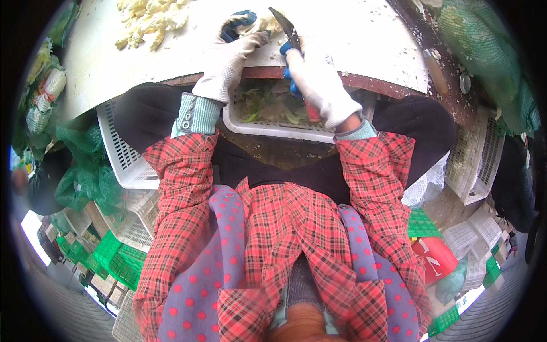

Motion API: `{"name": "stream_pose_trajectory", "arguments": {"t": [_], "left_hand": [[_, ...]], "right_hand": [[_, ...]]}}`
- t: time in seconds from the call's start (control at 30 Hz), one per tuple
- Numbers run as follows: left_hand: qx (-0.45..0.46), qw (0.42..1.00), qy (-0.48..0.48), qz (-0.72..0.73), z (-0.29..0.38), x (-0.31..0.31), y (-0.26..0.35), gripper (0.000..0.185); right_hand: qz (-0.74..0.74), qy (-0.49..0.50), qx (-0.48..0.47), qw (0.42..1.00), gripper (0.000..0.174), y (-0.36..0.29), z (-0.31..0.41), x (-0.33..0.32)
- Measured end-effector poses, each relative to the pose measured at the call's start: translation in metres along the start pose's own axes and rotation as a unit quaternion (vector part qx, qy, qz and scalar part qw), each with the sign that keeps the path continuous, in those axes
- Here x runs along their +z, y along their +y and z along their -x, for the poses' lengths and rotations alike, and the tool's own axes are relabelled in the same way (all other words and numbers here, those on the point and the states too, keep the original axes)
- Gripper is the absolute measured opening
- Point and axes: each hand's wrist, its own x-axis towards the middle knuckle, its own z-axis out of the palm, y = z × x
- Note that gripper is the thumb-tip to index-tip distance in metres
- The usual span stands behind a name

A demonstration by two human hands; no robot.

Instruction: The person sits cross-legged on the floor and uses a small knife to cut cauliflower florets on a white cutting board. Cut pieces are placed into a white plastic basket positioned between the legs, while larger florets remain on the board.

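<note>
Both hands wear white knit gloves with blue-coated fingers, over the near edge of a white tabletop [367, 38]. My left hand [233, 47] grips a pale cauliflower piece [267, 26]; the fingers hide part of it. In my right hand [312, 72] is a knife with a dark, curved blade [285, 23], its tip pointing up and left, close beside the piece. A red end, perhaps of its handle, shows below the palm. A pile of cut cauliflower florets [149, 19] lies on the table at the upper left.
A white plastic basket [277, 130] with green leaves and trimmings stands under the table edge between the knees. Another white basket [128, 158] is at the left. A wooden-handled tool [436, 70] lies at the right, near green net sacks [483, 55]. Crumbs dot the tabletop.
</note>
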Motion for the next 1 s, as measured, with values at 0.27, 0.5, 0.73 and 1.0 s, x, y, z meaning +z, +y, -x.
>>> {"name": "stream_pose_trajectory", "arguments": {"t": [0.27, 0.5, 0.73, 1.0], "left_hand": [[-0.036, 0.999, 0.005, 0.021, -0.002, -0.015, 0.002, 0.044], [-0.012, 1.0, -0.003, 0.001, -0.006, -0.021, -0.004, 0.045], [-0.134, 0.989, -0.008, -0.067, -0.004, -0.022, 0.008, 0.048], [-0.016, 1.0, 0.021, 0.013, -0.004, -0.013, 0.006, 0.046]], "right_hand": [[-0.016, 0.01, 0.063, 0.998, 0.034, 0.008, -0.006, -0.008], [0.075, 0.101, -0.169, 0.977, 0.028, 0.003, 0.01, -0.007], [0.181, 0.075, -0.164, 0.967, 0.023, -0.004, 0.016, 0.008], [0.275, -0.042, -0.049, 0.959, 0.031, -0.014, 0.009, 0.0]]}}
